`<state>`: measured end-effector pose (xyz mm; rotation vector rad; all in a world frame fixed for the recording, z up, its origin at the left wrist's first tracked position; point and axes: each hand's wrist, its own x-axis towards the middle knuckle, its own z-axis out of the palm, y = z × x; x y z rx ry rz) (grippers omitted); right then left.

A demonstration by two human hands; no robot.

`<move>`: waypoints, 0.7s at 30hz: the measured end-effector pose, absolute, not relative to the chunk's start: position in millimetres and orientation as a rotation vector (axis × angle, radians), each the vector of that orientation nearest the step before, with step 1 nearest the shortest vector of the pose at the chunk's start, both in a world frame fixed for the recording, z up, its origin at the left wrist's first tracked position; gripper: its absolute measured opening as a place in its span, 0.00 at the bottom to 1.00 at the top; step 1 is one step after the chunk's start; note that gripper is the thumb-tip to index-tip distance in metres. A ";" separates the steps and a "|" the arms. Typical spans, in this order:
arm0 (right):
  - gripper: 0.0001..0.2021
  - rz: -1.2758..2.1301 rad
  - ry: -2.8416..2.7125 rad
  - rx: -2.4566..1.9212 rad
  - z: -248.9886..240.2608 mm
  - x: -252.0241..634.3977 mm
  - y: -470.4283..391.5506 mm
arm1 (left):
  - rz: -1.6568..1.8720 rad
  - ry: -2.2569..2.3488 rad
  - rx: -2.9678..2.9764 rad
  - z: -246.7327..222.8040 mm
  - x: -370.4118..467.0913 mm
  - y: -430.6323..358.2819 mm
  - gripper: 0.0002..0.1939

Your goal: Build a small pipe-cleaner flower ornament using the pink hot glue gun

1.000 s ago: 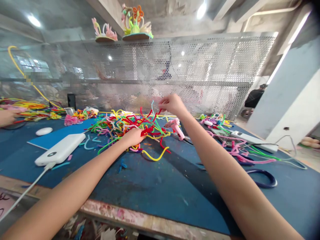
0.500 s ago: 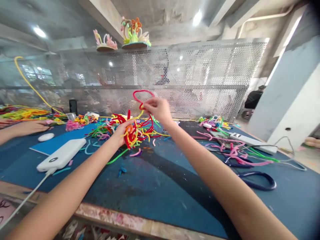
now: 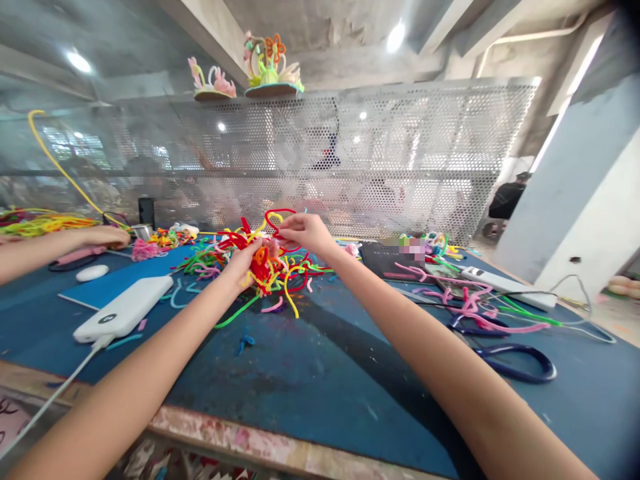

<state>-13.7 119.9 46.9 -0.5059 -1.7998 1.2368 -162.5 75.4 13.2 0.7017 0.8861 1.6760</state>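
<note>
My left hand (image 3: 241,265) is closed round a bunch of red, orange and yellow pipe cleaners (image 3: 269,275), fuzzy and bent, with ends sticking out on several sides. Just right of it, my right hand (image 3: 306,233) pinches a red pipe cleaner (image 3: 273,215) that curves in a loop above the bunch. One yellow pipe cleaner (image 3: 290,297) hangs from the bunch toward the table. Behind and beside the left hand lies a loose pile of green, pink and purple pipe cleaners (image 3: 200,257).
A white power bank (image 3: 125,310) with a cable lies at left on a blue sheet (image 3: 83,293). Dark-handled scissors (image 3: 520,360) and pink pipe cleaners (image 3: 473,303) lie at right. A co-worker's hand (image 3: 103,237) reaches in from the left. A perforated metal screen (image 3: 425,147) stands behind.
My right hand has come down and slightly left, and the red loop has dropped close to the bunch. A yellow strand now hangs lower. The co-worker's hand has moved right and up.
</note>
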 end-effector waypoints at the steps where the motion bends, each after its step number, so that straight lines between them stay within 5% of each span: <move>1: 0.05 1.229 -1.778 -0.517 47.1 -12.0 121.4 | 1.666 0.885 0.700 13.0 -162.0 75.4 0.09; 16: 0.04 1.165 -1.887 -0.531 43.7 -24.2 111.4 | 1.807 0.694 0.701 24.0 -167.8 76.1 0.04; 21: 0.08 0.562 -2.206 -0.792 43.0 -9.5 123.8 | 1.854 0.573 0.679 40.2 -190.3 64.8 0.16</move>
